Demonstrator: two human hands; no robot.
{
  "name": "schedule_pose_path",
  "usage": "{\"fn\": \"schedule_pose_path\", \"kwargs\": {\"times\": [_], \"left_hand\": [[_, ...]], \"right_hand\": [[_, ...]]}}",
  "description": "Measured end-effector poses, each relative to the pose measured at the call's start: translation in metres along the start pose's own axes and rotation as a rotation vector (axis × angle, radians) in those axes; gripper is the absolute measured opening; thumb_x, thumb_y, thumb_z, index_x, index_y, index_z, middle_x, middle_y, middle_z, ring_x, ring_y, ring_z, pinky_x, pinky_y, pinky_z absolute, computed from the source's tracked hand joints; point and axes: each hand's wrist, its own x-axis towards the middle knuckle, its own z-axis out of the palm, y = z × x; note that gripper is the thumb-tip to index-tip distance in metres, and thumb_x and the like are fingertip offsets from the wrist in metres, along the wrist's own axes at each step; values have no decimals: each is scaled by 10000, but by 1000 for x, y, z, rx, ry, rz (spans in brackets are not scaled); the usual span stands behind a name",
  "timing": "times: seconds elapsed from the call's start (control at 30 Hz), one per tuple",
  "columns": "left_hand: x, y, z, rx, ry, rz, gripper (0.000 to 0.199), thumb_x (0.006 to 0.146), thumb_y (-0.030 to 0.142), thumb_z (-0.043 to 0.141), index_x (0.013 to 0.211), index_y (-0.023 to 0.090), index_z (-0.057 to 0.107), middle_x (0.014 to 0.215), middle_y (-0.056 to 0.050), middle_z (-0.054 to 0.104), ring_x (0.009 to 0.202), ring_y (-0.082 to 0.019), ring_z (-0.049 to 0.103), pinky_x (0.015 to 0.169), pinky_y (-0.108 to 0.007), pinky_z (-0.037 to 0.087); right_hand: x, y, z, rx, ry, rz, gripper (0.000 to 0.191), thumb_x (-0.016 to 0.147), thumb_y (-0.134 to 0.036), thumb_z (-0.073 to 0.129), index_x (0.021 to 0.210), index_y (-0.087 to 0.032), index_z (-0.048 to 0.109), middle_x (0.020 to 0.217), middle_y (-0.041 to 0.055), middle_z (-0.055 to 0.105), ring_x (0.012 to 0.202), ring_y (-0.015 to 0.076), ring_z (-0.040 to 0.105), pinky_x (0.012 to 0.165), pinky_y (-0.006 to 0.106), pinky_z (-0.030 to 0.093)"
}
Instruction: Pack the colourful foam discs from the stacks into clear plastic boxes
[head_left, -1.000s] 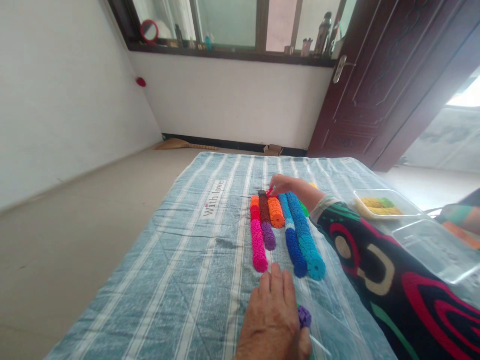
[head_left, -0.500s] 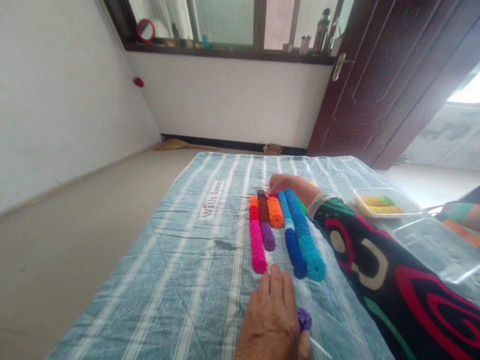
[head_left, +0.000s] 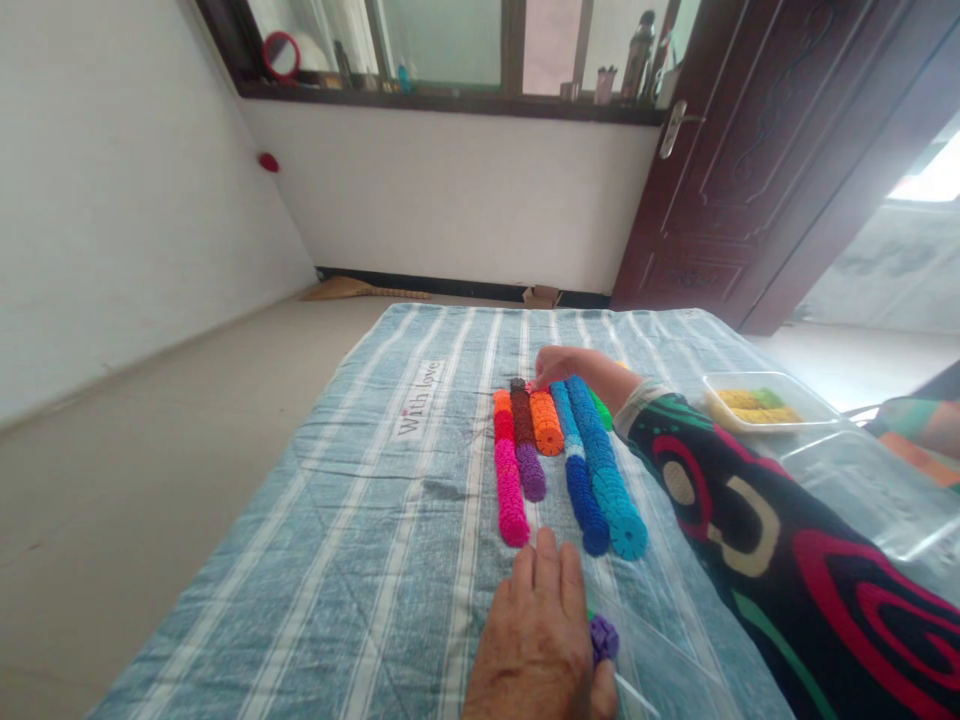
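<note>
The right hand bends down, fingertips bunched narrow at the far end of an orange notched-disc roll. The left hand spreads palm-down beside a purple notched-disc stack; I can't tell either grip. Both poses match half a second ago.

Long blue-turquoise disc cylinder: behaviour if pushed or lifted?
The long blue-turquoise cylinder of discs likely rolls if pushed, being round; the two-tone blue disc row alongside may block it leftward. Lifted by one end, it might separate: it's many thin pieces.
</note>
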Motion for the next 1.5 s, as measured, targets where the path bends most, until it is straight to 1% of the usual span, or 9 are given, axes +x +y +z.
{"fn": "schedule_pose_path", "kwargs": {"times": [0.13,0.3,0.6,0.9,1.1,1.23,1.33,1.43,1.5], "left_hand": [[0,2,-6,13,-17,-3,770,758,407,621,1439,100,432,1517,-204,348,1334,-392,426,1053,-484,432],[0,2,-8,16,-15,4,768,765,406,622,1437,89,430,1517,-213,340,1338,-391,421,1060,-483,427],[0,3,-9,45,-13,4,774,751,395,630,1439,101,430,1509,-208,363,1325,-387,439,1049,-479,438],[-1,-2,1,60,55,46,758,784,441,615,1435,98,434,1506,-219,366,1319,-392,445,1046,-483,448],[-1,-4,-2,56,34,84,725,825,446,561,1422,56,428,1493,-255,373,1317,-413,437,1041,-519,439],[-1,3,-11,75,28,82,680,827,385,572,1405,56,432,1461,-250,424,1292,-405,459,1028,-524,443],[1,6,-16,82,74,102,661,808,370,608,1363,49,448,1414,-242,468,1227,-379,505,1001,-496,464],[5,6,-19,85,127,128,609,794,364,628,1297,58,474,1336,-227,521,1149,-347,538,952,-455,491],[6,5,-19,90,153,141,535,792,368,635,1226,82,505,1270,-199,556,1107,-325,549,944,-441,491]], "right_hand": [[-4,-4,-1,-4,18,5,413,732,-425,766,1010,-120,734,1004,97,712,843,222,657,709,286,490],[-3,-4,0,24,15,-1,291,768,-357,732,911,-103,736,875,62,717,758,172,635,630,233,467],[11,9,3,26,110,-9,272,771,-315,690,939,-105,731,816,33,703,714,131,595,562,194,411],[2,-5,7,-142,205,-81,304,697,-306,730,967,-168,728,959,64,716,843,190,624,586,226,370],[-9,-14,8,-200,252,-112,238,737,-288,705,952,-186,711,990,66,704,864,188,610,592,236,338],[-42,-11,-4,-145,298,-105,233,778,-311,684,952,-155,685,935,44,683,797,151,574,591,235,317],[-94,-11,-12,43,336,-278,239,723,-315,756,837,-124,668,782,-2,640,684,102,516,604,230,325],[-165,-21,-7,157,169,-453,203,764,-307,728,756,-122,645,681,-32,589,632,77,471,613,237,322],[-213,-31,6,184,36,-552,165,789,-274,712,759,-127,644,678,-34,591,629,72,478,612,235,323]]}}
